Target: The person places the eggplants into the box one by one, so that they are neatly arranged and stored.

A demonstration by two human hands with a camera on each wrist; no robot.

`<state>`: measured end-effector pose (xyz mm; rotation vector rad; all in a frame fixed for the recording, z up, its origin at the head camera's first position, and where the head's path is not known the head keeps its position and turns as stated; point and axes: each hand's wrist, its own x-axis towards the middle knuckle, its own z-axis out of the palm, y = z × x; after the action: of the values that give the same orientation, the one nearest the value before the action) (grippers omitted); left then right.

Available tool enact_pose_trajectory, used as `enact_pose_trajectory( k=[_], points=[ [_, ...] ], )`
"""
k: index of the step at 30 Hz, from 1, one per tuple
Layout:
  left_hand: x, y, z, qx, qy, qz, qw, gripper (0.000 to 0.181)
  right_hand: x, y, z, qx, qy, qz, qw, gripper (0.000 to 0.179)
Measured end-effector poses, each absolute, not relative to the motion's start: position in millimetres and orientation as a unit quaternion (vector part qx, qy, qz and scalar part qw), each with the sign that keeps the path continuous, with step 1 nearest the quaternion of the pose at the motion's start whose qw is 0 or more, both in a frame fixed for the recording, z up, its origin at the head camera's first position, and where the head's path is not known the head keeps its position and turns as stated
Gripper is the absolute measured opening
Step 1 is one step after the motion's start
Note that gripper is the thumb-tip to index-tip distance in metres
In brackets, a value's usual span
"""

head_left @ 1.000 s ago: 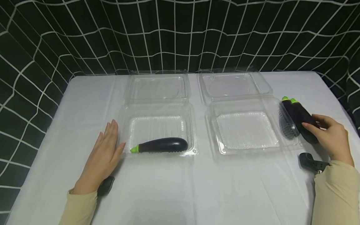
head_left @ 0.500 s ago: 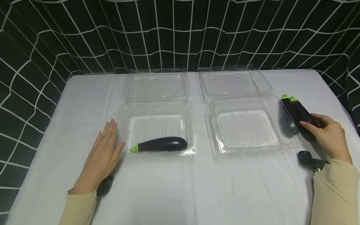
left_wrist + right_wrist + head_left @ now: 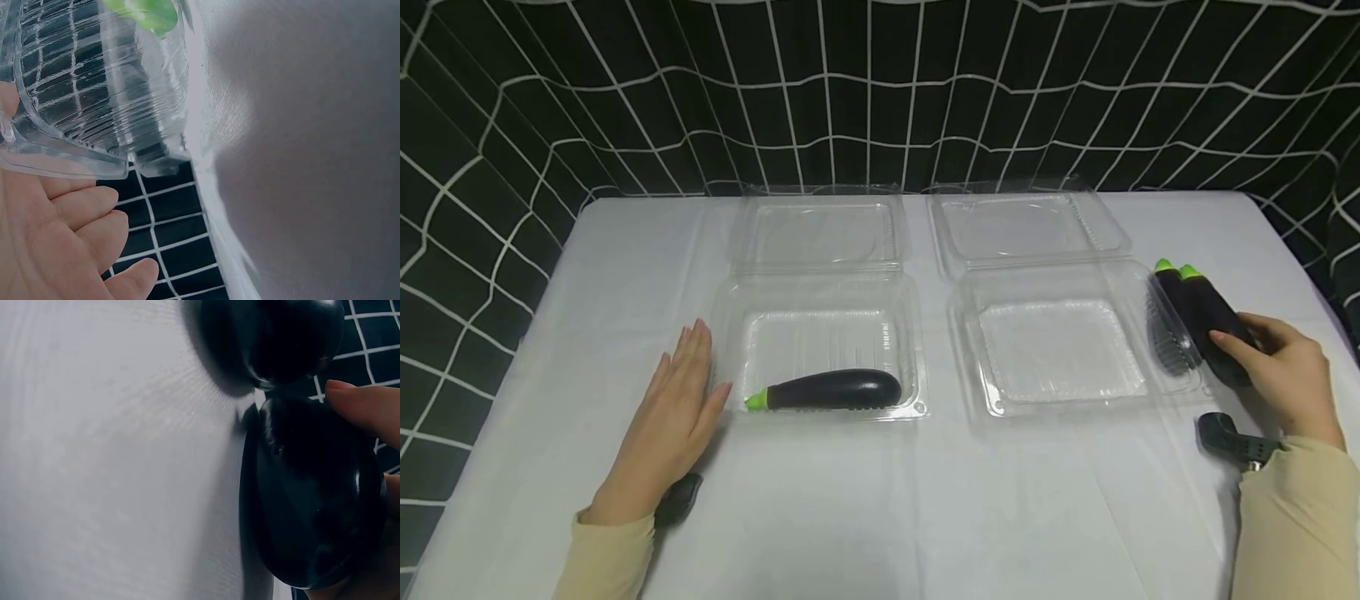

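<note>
My left hand (image 3: 666, 425) rests with straight fingers along the left side of a clear plastic clamshell container (image 3: 812, 337). Inside that container, along its front wall, lies a dark eggplant (image 3: 838, 389) with a green stem end pointing left. Two more eggplants lie side by side to the right of a second clear clamshell container (image 3: 1060, 350). Of these, my right hand (image 3: 1288, 375) grips the outer eggplant (image 3: 1213, 321) near its thick end, thumb on one side and fingers on the other. The inner eggplant (image 3: 281, 337) sits right beside it in the right wrist view.
Both containers stand with their lids folded back, the left lid (image 3: 820, 233) and right lid (image 3: 1022, 225) toward the far edge. A white cloth (image 3: 1000, 508) covers the table. Dark fabric with a white grid (image 3: 880, 108) surrounds the back and sides.
Neither hand has visibly changed its place or hold; the head view has only shifted slightly.
</note>
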<state>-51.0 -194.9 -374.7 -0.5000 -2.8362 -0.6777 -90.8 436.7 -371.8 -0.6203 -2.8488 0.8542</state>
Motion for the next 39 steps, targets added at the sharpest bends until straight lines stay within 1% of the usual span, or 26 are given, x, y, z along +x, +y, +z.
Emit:
enact_pose_trajectory(
  k=[2,8,15,20,27,32,34,35,39],
  points=[
    [-52,-194,-375,-0.172,-0.954,-0.228,0.094,0.061,-90,439,-372,-0.21,-0.933,0.285,0.06,0.066],
    [-52,-194,-376,-0.173,-0.953,-0.229,0.097,0.062,-88,439,-370,-0.227,-0.926,0.297,0.056,0.068],
    [-52,-195,-376,-0.178,-0.951,-0.231,0.104,0.061,-86,440,-370,-0.228,-0.917,0.315,0.09,0.064],
    [-51,-194,-376,-0.176,-0.952,-0.229,0.105,0.061,-88,444,-371,-0.232,-0.909,0.329,0.103,0.065],
    [-51,-195,-377,-0.175,-0.953,-0.227,0.104,0.061,-91,457,-379,-0.235,-0.903,0.341,0.116,0.065],
    [-52,-195,-378,-0.176,-0.952,-0.23,0.104,0.061,-94,471,-385,-0.237,-0.909,0.319,0.128,0.063],
    [-52,-195,-378,-0.177,-0.951,-0.231,0.105,0.061,-94,468,-381,-0.233,-0.911,0.315,0.129,0.063],
    [-52,-195,-378,-0.177,-0.951,-0.23,0.105,0.061,-94,467,-380,-0.231,-0.909,0.316,0.139,0.062],
    [-51,-195,-377,-0.175,-0.952,-0.228,0.107,0.061,-90,443,-357,-0.225,-0.905,0.331,0.142,0.06]
  ],
)
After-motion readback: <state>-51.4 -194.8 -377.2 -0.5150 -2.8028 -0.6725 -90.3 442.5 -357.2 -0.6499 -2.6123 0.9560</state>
